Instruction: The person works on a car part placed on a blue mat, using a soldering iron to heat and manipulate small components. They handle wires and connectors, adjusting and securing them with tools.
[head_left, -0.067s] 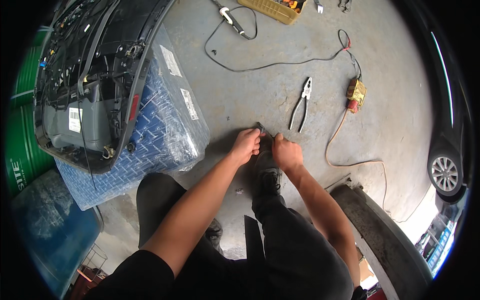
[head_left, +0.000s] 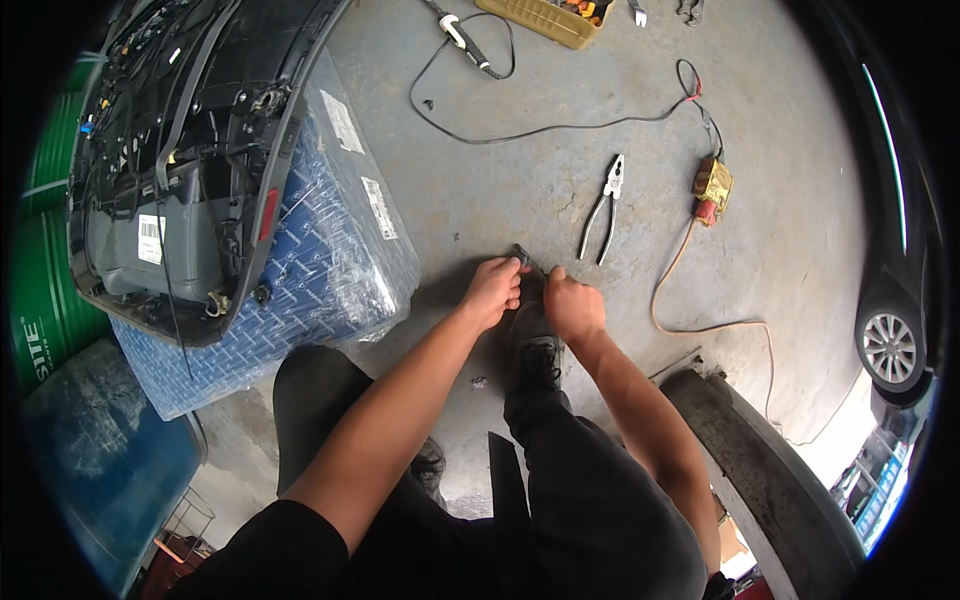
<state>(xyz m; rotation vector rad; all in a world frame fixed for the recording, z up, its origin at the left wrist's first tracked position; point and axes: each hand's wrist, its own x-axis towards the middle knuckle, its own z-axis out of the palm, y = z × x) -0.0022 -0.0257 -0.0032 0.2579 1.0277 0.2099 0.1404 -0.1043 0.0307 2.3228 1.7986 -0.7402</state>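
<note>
Pinched between the thumb and fingers of my left hand [head_left: 490, 294] is a small dark piece [head_left: 520, 254], its end showing past the fingertips. Close beside it, my right hand [head_left: 575, 307] is closed in a fist, thumb on top. A thin dark bit shows between the two hands, but what the right fist grips is hidden. Both hands are just above my dark shoe [head_left: 537, 345], low over the floor. To the right of them lies a pair of pliers [head_left: 606, 210] with bare metal handles, jaws pointing away from me.
On the left, a large black panel [head_left: 190, 190] rests on a blue plastic-wrapped box [head_left: 330, 260] beside green drums [head_left: 50, 280]. A corded white-and-black tool [head_left: 465, 42] and tan tray [head_left: 545, 22] lie far. A yellow-red connector [head_left: 711, 190] and metal beam [head_left: 760, 470] are right.
</note>
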